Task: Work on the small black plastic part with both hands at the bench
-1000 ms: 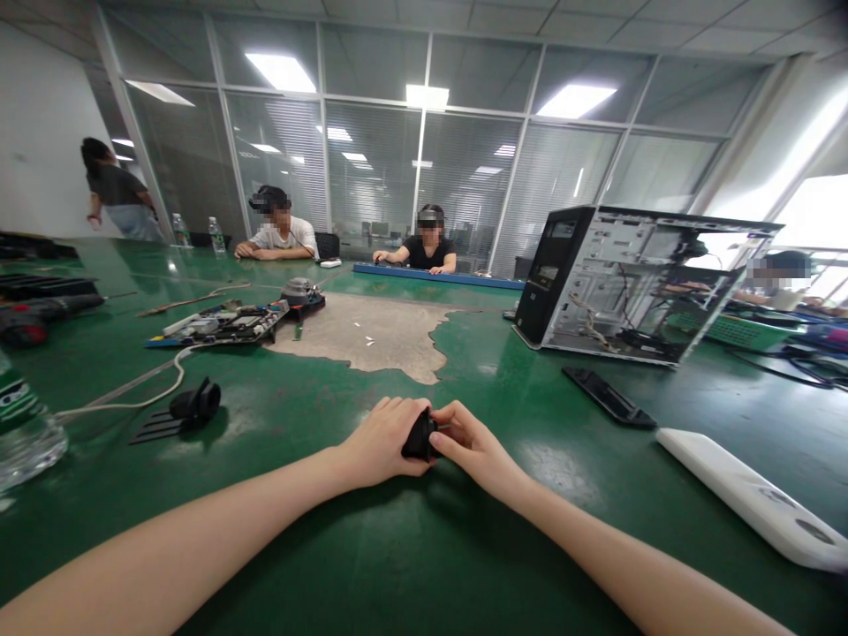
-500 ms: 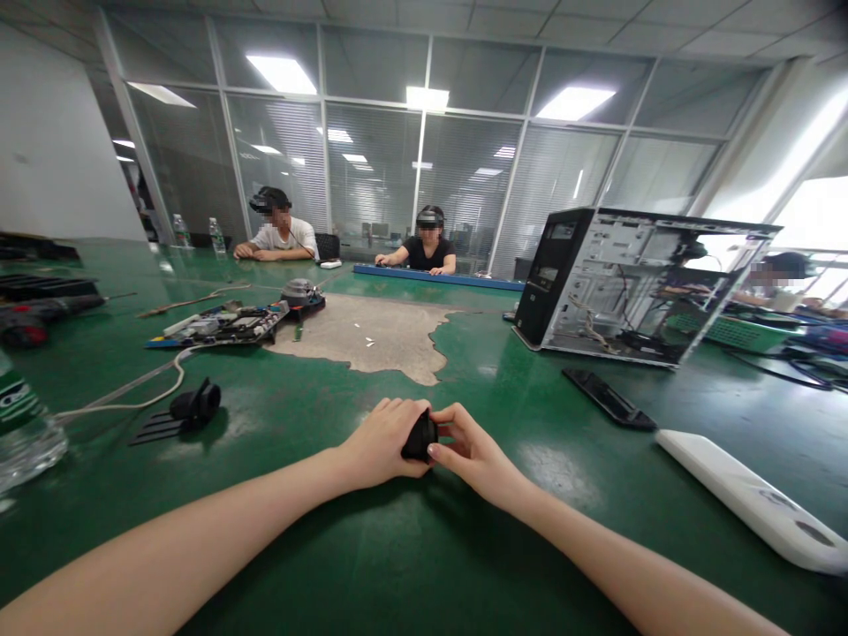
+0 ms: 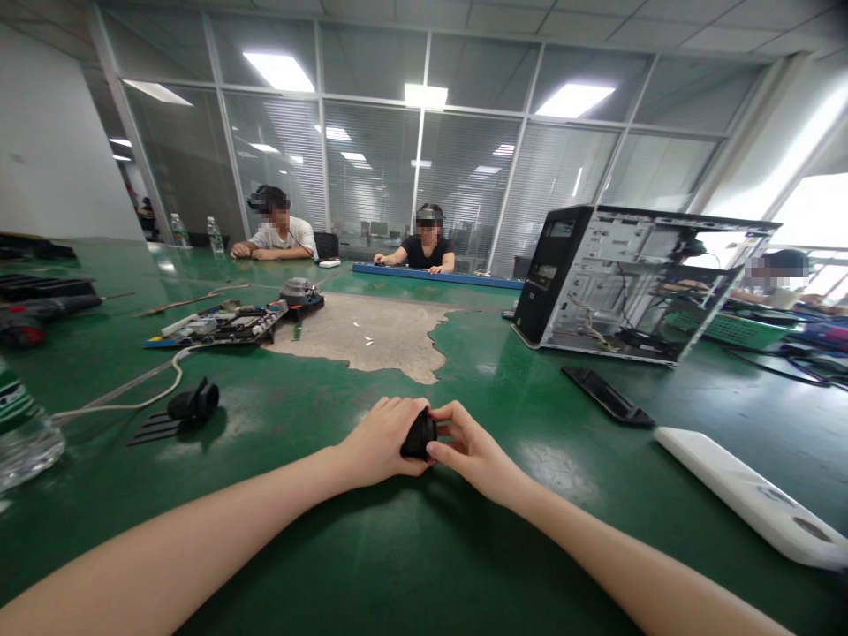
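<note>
In the middle of the head view, both hands hold a small black plastic part (image 3: pixel 419 436) just above the green table. My left hand (image 3: pixel 381 446) wraps round its left side, palm and thumb hiding much of it. The fingertips and thumb of my right hand (image 3: pixel 472 449) pinch its right end, which looks round. What kind of part it is, I cannot tell. To the left, a black part with a round collar and flat prongs (image 3: pixel 192 405) lies on the table.
An opened computer case (image 3: pixel 596 291) stands at right, near a black strip (image 3: pixel 606 396) and a white oblong device (image 3: pixel 742 495). At left are a circuit board (image 3: pixel 218 325), a cable (image 3: pixel 177 369) and a water bottle (image 3: pixel 23 424). Two people sit across the table; another is far right.
Both hands keep the same grip on the black plastic part. The whole view has shifted very slightly; nothing on the table has visibly moved.
</note>
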Motion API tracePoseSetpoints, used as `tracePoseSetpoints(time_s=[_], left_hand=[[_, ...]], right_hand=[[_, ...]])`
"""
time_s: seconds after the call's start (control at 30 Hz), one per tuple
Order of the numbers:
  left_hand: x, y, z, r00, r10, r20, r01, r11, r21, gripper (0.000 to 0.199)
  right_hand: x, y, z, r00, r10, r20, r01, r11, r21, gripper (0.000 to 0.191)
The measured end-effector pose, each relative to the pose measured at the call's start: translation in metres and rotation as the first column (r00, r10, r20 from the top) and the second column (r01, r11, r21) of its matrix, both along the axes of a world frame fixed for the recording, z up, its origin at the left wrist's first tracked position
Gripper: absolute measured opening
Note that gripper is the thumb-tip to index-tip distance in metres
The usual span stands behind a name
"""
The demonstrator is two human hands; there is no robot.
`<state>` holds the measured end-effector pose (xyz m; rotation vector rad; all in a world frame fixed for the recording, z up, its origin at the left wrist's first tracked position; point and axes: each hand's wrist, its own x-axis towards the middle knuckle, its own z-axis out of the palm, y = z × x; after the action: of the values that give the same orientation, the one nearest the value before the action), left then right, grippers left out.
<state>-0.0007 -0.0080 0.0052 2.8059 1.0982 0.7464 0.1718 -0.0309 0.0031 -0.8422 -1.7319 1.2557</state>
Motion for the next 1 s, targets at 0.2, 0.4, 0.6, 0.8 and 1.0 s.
tracePoseSetpoints(time_s=[0.2, 0.4, 0.6, 0.8, 1.0], left_hand=[[0.0006, 0.0004, -0.0007, 1.000, 0.000, 0.017, 0.000, 1.000, 0.005, 0.054], [-0.0001, 0.0007, -0.0001, 1.000, -0.007, 0.004, 0.007, 1.000, -0.002, 0.055], [-0.0005, 0.0010, -0.0004, 1.000, -0.004, 0.006, 0.004, 1.000, -0.003, 0.055], [-0.0002, 0.0006, 0.0003, 1.000, -0.005, 0.010, 0.005, 1.000, -0.005, 0.053], [0.0001, -0.0001, 0.0017, 1.000, -0.005, 0.010, 0.006, 1.000, -0.024, 0.052]], right_hand=[[-0.0030, -0.0015, 0.0033, 0.997, -0.074, 0.010, 0.074, 0.997, 0.002, 0.024], [-0.0013, 0.0019, -0.0041, 0.992, -0.093, 0.090, 0.091, 0.996, 0.022, 0.026], [-0.0010, -0.0013, -0.0016, 0.997, -0.074, 0.037, 0.069, 0.991, 0.117, 0.021], [-0.0029, 0.0010, -0.0002, 0.992, -0.123, 0.041, 0.119, 0.989, 0.084, 0.019], [-0.0012, 0.0026, -0.0046, 0.995, -0.079, 0.054, 0.078, 0.997, 0.014, 0.026]])
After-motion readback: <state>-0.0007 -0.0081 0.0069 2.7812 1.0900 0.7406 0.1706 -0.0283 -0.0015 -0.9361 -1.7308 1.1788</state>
